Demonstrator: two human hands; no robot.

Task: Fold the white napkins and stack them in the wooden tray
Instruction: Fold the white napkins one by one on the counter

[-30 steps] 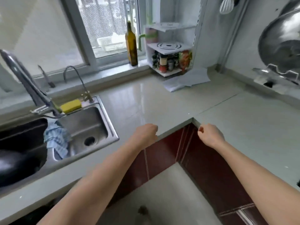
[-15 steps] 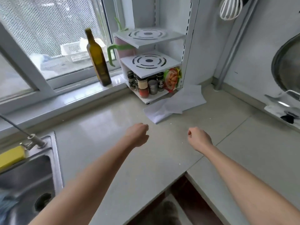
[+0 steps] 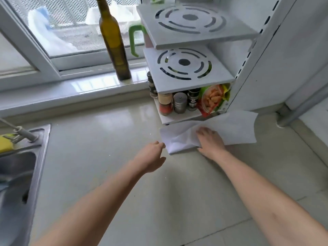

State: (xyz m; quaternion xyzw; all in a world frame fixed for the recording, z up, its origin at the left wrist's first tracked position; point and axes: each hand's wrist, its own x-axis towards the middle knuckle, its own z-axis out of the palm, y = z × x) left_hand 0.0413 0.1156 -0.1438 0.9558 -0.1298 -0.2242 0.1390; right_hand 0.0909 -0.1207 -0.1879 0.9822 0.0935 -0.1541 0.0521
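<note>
Loose white napkins (image 3: 234, 129) lie overlapping on the counter, right in front of the spice rack. My right hand (image 3: 210, 142) rests on them, its fingers spread on top of the left sheet and its thumb at the sheet's front edge. My left hand (image 3: 150, 158) hovers just left of the pile with relaxed fingers, its fingertips at the near left corner of the napkins. I cannot tell whether they touch it. No wooden tray is in view.
A white tiered spice rack (image 3: 191, 80) with jars stands behind the napkins. A dark olive bottle (image 3: 115, 50) is on the windowsill. The steel sink (image 3: 16, 174) with a yellow sponge (image 3: 4, 144) is at the left. A grey pipe (image 3: 301, 107) runs at the right.
I have moved closer to the rack. Both hands opened from fists and reached forward; the right hand landed on the napkins and the left hand came up to their left corner.
</note>
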